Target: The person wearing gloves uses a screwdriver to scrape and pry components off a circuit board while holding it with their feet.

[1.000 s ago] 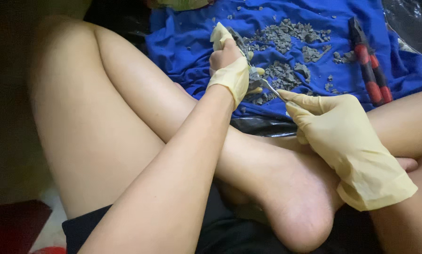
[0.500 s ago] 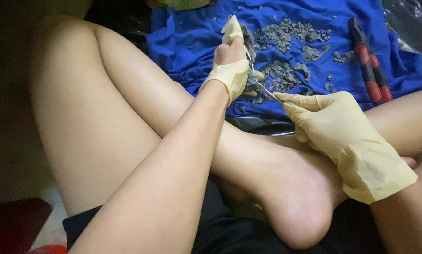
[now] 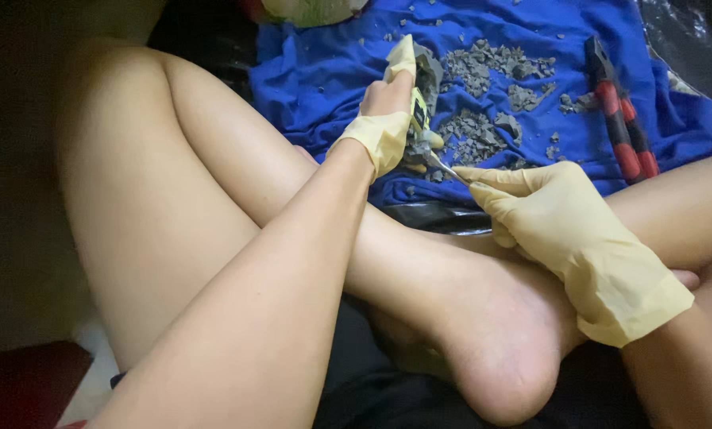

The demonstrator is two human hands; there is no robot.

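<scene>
I sit cross-legged, both hands in yellowish rubber gloves. My left hand grips a grey flat piece with a yellow part, held upright over the blue cloth. My right hand holds a thin metal tool whose tip touches the lower end of that piece. Grey crumbled fragments lie scattered on the cloth just behind both hands.
Red-handled pliers lie on the cloth at the right. My bare crossed legs and foot fill the foreground. A black sheet shows under the cloth's near edge. A pale bag sits at the top.
My left hand has tilted the grey piece slightly and shifted a little to the right. The right hand stays with the tool against it.
</scene>
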